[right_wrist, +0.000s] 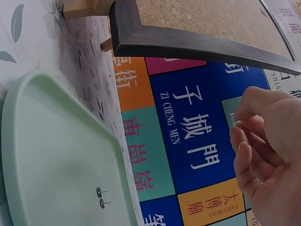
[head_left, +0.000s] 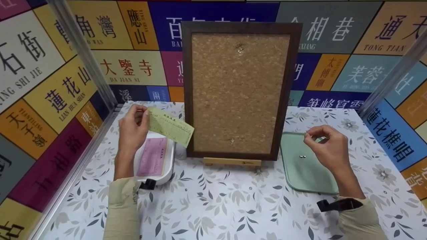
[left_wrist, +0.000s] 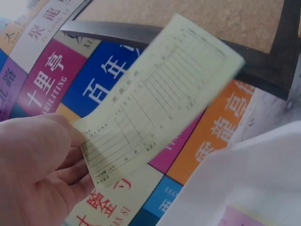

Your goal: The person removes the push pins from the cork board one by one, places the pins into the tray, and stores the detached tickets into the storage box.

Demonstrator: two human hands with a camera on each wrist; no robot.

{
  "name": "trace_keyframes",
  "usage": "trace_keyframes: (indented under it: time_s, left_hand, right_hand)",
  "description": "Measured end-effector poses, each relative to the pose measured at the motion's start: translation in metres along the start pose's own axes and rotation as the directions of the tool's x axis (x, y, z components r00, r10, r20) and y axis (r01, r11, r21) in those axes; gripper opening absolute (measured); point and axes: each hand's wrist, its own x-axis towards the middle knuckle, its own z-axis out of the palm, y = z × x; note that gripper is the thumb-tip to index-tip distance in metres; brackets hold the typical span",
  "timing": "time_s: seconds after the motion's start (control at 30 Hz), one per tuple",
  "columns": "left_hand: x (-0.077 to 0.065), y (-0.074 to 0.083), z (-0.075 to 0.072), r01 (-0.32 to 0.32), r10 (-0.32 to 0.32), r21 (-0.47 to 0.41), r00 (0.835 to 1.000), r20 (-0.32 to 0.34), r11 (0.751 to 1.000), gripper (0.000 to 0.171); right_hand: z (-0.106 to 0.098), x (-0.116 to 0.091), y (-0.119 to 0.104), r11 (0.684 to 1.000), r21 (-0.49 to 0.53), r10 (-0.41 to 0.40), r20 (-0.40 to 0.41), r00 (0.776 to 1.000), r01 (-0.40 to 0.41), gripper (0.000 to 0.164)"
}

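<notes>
In the head view my left hand [head_left: 133, 128] pinches a pale green printed receipt slip [head_left: 170, 126] by its left end. The slip slants down to the right, its far corner overlapping the left frame of a corkboard [head_left: 238, 93]. Ruled lines cover the slip [left_wrist: 160, 99] in the left wrist view. My right hand [head_left: 328, 146] is raised over a green tray [head_left: 300, 176], thumb and index fingertips together. A tiny pale thing shows at those fingertips of the right hand [right_wrist: 268, 146]; its kind is mostly hidden. Two metal thumbtacks [head_left: 302, 156] lie in the tray.
The dark-framed corkboard stands upright on a wooden easel base [head_left: 232, 161], with rough pale spots near its top and bottom. Left of it, a white tray [head_left: 171, 166] holds a pink slip [head_left: 151, 156]. A floral cloth [head_left: 213, 203] covers the table; sign-patterned walls surround it.
</notes>
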Motion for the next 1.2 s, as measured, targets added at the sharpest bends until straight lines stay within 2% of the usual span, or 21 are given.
trace_keyframes:
  time_s: [0.13, 0.4, 0.6, 0.73, 0.9, 1.2]
  left_hand:
    - [0.0, -0.004, -0.007, 0.006, -0.007, 0.054, 1.0, 0.013, 0.999, 0.019]
    - [0.002, -0.01, -0.016, -0.032, 0.03, 0.092, 0.999, 0.029, 0.995, 0.017]
    - [0.0, -0.015, -0.02, -0.072, 0.059, 0.129, 0.993, 0.098, 0.989, 0.018]
    - [-0.001, -0.023, -0.021, -0.062, 0.036, 0.15, 0.984, 0.173, 0.987, 0.018]
    - [-0.004, -0.032, -0.014, -0.031, -0.02, 0.194, 0.966, 0.258, 0.98, 0.02]
    - [-0.005, -0.031, 0.002, -0.039, -0.058, 0.262, 0.934, 0.354, 0.964, 0.026]
  right_hand:
    - [0.0, 0.0, 0.002, 1.0, -0.008, 0.018, -0.002, 1.0, -0.018, 0.006]
    - [0.0, 0.001, 0.009, 0.998, -0.04, 0.053, 0.023, 0.998, -0.052, 0.004]
    - [0.001, 0.0, 0.022, 0.995, -0.06, 0.088, 0.051, 0.995, -0.084, 0.007]
    - [0.001, 0.0, 0.029, 0.991, -0.083, 0.108, 0.073, 0.992, -0.102, 0.009]
    - [0.0, -0.002, 0.038, 0.984, -0.12, 0.146, 0.119, 0.982, -0.132, 0.012]
    - [-0.004, -0.001, 0.056, 0.963, -0.211, 0.212, 0.204, 0.956, -0.169, 0.011]
